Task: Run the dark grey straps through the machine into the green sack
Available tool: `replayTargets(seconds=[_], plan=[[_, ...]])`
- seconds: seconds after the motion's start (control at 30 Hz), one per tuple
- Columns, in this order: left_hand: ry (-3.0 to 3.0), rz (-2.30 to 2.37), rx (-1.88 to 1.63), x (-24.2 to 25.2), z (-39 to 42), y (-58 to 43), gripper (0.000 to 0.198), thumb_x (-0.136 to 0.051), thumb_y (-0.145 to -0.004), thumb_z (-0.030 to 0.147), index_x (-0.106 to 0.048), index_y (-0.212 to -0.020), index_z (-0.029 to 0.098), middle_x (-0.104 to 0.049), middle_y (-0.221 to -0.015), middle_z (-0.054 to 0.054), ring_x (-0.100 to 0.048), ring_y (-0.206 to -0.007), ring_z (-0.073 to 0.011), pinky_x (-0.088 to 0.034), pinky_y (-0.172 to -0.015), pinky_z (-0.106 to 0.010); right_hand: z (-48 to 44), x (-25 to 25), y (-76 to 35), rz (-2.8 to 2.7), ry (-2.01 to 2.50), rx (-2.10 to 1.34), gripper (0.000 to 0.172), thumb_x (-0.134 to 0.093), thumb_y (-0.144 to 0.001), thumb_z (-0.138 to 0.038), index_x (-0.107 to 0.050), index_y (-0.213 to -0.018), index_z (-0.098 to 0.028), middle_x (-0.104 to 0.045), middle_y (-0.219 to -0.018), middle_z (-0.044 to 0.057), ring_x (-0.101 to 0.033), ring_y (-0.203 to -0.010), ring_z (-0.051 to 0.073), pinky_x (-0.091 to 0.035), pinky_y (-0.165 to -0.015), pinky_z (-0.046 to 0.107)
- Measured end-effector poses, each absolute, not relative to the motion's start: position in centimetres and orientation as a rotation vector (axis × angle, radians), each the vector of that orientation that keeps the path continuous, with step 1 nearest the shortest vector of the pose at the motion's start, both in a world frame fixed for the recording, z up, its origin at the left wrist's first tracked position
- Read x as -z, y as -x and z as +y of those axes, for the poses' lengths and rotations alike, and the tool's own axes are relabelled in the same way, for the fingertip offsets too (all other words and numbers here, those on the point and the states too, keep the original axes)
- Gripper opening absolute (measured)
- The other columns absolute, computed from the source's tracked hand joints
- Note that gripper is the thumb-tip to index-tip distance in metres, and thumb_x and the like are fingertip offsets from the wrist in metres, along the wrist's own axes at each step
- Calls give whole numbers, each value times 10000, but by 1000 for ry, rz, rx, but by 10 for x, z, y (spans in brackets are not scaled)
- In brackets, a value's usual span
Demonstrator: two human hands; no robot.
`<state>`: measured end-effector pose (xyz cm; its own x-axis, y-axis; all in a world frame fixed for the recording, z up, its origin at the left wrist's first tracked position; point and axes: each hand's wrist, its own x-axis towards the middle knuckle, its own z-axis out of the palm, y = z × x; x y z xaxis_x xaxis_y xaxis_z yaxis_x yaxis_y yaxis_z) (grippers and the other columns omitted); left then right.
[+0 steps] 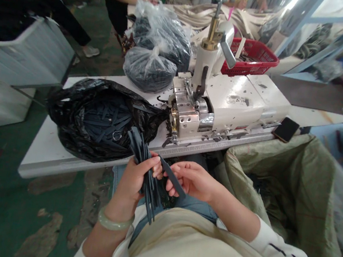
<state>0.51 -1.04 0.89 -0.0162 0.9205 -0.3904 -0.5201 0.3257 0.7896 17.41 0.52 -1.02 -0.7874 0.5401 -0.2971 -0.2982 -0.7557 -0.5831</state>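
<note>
dark strips (pixel 143 150) in both hands

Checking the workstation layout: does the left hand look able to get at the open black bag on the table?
Probably yes: the black bag lies open just ahead of the left hand, nothing between, though that hand grips a bundle of strips.

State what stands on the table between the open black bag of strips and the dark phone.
The white machine fills that stretch, from the black bag to the phone; the head view shows it.
</note>
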Motion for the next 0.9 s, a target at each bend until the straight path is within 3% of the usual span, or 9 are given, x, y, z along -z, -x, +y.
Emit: replayTargets(seconds=[0.07,0.2,0.33,0.47,0.77,0.9], plan=[[-525,1059,-1199,-7,-11,-6,146,-705,-685,196,-584,-764,173,-487,-466,54,-454,-443,-91,-398,-472,-228,6,10,-172,-593,526,-2649,401,-592,-842,-484,-619,-914,-91,-606,-629,1,-581,-476,82,-444,-458,168],[-525,1039,-1177,-5,-10,-5,154,-709,-690,215,-590,-775,166,-482,-457,55,-440,-436,-89,-389,-470,-232,13,10,-172,-556,507,-2738,301,-632,-834,-394,-587,-770,-103,-419,-497,-81,-338,-329,10,-217,-325,118],[-428,1033,-1206,-8,-7,0,185,-735,-673,222,-590,-764,152,-455,-486,69,-388,-435,-57,-358,-456,-206,47,8,-182,-948,792,-2167,321,-654,-797,-425,-609,-749,-111,-557,-508,-29,-397,-323,33,-244,-314,137],[-391,1018,-1229,-11,-6,4,205,-753,-653,214,-592,-759,146,-446,-503,71,-378,-441,-49,-352,-452,-201,101,6,-191,-998,1081,-1563,347,-690,-723,-454,-614,-675,-119,-535,-440,-41,-385,-296,34,-219,-292,141],[-352,1041,-1255,-9,-5,10,203,-755,-652,214,-593,-748,141,-435,-506,73,-368,-443,-42,-346,-449,-195,144,7,-182,-731,1177,-1503,269,-698,-695,-333,-597,-584,-109,-512,-412,-25,-369,-302,32,-237,-289,143],[-345,1022,-1252,-5,-4,14,220,-763,-647,219,-591,-761,146,-445,-509,73,-376,-441,-46,-350,-448,-203,148,8,-177,-661,1155,-1413,300,-701,-680,-365,-561,-568,-125,-493,-427,-37,-364,-322,27,-237,-304,144]])
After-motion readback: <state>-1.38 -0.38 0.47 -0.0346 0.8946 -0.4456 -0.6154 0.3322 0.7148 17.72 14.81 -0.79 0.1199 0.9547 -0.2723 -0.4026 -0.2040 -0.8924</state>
